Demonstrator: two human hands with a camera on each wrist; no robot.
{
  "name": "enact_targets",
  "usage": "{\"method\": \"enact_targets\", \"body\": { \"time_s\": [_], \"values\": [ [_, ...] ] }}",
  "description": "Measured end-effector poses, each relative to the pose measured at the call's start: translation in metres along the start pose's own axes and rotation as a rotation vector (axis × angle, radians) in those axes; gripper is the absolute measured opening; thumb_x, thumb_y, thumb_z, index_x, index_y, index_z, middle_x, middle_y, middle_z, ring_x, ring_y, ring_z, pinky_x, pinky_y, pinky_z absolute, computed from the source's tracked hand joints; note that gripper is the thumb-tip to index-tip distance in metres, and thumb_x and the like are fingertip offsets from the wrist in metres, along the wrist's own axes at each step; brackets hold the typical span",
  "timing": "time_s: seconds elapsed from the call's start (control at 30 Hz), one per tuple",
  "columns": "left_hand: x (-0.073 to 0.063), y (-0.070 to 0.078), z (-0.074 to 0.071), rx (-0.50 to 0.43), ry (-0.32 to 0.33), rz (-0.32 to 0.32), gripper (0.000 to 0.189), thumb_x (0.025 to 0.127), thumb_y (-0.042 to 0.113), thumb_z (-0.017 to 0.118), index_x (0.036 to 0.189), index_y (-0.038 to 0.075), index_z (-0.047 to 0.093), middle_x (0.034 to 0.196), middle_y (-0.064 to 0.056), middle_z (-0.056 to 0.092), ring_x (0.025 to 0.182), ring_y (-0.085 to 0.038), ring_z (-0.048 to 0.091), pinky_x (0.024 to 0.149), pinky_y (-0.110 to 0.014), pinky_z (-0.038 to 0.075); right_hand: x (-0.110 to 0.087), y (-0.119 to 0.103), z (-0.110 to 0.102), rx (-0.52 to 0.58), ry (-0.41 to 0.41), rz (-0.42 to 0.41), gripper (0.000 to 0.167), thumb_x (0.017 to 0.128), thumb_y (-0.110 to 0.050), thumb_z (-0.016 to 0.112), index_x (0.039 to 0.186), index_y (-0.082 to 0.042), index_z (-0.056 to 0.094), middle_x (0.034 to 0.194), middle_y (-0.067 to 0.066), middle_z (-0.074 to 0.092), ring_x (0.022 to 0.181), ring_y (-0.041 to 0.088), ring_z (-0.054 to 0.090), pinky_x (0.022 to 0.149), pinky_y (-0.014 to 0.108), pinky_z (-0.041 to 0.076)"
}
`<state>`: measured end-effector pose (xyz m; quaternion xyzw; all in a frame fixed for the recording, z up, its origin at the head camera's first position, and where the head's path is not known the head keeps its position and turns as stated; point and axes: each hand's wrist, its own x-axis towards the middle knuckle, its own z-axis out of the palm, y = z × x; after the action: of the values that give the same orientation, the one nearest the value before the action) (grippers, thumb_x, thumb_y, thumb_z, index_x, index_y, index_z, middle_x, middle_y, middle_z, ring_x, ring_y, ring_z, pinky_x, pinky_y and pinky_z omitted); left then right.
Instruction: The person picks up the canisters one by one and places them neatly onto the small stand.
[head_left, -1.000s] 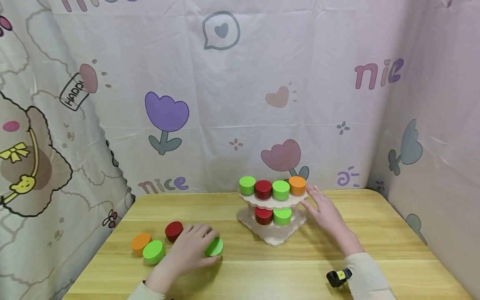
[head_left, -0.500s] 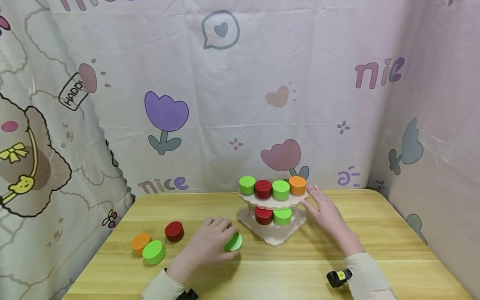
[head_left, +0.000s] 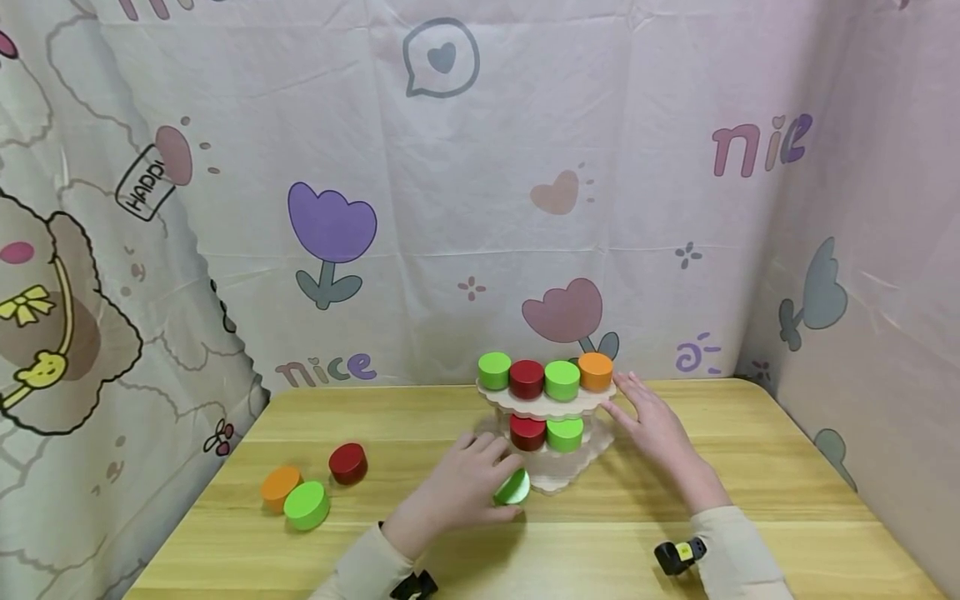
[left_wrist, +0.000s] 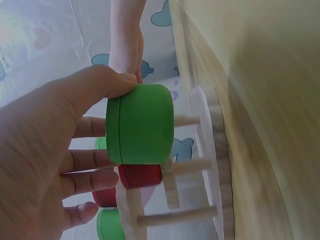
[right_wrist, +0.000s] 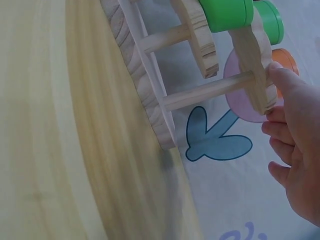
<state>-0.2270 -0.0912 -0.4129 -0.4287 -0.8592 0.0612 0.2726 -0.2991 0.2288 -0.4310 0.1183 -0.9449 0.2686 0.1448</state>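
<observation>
My left hand (head_left: 468,483) pinches a green round block (left_wrist: 142,124) between thumb and fingers, just off the front left of a tiered wooden stand (head_left: 551,471). In the left wrist view the block's side faces the camera, and part of the stand is behind it. My right hand (head_left: 660,425) holds the right corner of the stand's upper tier, thumb (right_wrist: 287,80) on one side and fingers on the other. On that tier stand green, red (head_left: 527,379) and orange (head_left: 596,372) round blocks in a row. A red and a green block (head_left: 565,434) sit on the tier below.
On the wooden table (head_left: 600,550) to the left lie an orange block (head_left: 281,488), a green block (head_left: 307,505) and a red block (head_left: 348,463). A printed curtain (head_left: 450,167) hangs behind the table and at both sides.
My left hand has moved right with the green block, from near the loose blocks to the stand's front left. The right hand stays at the upper tier's corner.
</observation>
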Motion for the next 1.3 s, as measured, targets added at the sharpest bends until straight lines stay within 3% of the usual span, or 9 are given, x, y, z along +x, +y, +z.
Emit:
{"method": "enact_targets", "body": {
  "time_s": [0.3, 0.6, 0.93, 1.17, 1.3],
  "values": [
    [0.019, 0.016, 0.009, 0.034, 0.024, 0.053, 0.055, 0.074, 0.066, 0.068, 0.111, 0.026, 0.061, 0.097, 0.007, 0.054, 0.09, -0.012, 0.051, 0.072, -0.027, 0.034, 0.0, 0.005, -0.005, -0.081, -0.013, -0.067, 0.07, 0.098, -0.052, 0.047, 0.149, -0.005, 0.035, 0.156, 0.016, 0.032, 0.146, 0.04, 0.025, 0.115, 0.059, 0.021],
    [0.038, 0.032, 0.018, 0.011, -0.02, 0.09, 0.051, 0.078, 0.068, 0.062, 0.112, 0.029, 0.059, 0.103, 0.01, 0.056, 0.092, -0.01, 0.048, 0.078, -0.026, 0.037, -0.003, 0.009, -0.012, -0.181, -0.027, -0.15, 0.065, 0.099, -0.045, 0.049, 0.148, -0.004, 0.037, 0.155, 0.016, 0.034, 0.145, 0.039, 0.028, 0.116, 0.055, 0.023],
    [0.057, 0.045, 0.02, 0.015, 0.002, 0.118, 0.049, 0.079, 0.064, 0.062, 0.111, 0.028, 0.059, 0.099, 0.011, 0.054, 0.094, -0.01, 0.049, 0.077, -0.026, 0.036, -0.001, 0.011, -0.013, -0.197, -0.038, -0.188, 0.065, 0.099, -0.048, 0.047, 0.148, -0.006, 0.039, 0.155, 0.014, 0.035, 0.146, 0.038, 0.028, 0.117, 0.054, 0.022],
    [0.078, 0.055, 0.028, 0.05, 0.058, 0.117, 0.051, 0.076, 0.066, 0.063, 0.109, 0.027, 0.061, 0.099, 0.01, 0.057, 0.095, -0.01, 0.051, 0.079, -0.025, 0.039, -0.002, 0.011, -0.015, -0.2, -0.048, -0.182, 0.066, 0.099, -0.049, 0.047, 0.148, -0.005, 0.039, 0.155, 0.014, 0.035, 0.146, 0.038, 0.028, 0.117, 0.054, 0.023],
    [0.088, 0.061, 0.033, 0.077, 0.056, 0.111, 0.049, 0.077, 0.064, 0.061, 0.11, 0.028, 0.061, 0.103, 0.01, 0.059, 0.097, -0.01, 0.052, 0.081, -0.026, 0.039, -0.002, 0.011, -0.016, -0.193, -0.055, -0.18, 0.066, 0.099, -0.049, 0.047, 0.148, -0.005, 0.038, 0.155, 0.015, 0.035, 0.146, 0.038, 0.027, 0.117, 0.054, 0.023]
  ]
}}
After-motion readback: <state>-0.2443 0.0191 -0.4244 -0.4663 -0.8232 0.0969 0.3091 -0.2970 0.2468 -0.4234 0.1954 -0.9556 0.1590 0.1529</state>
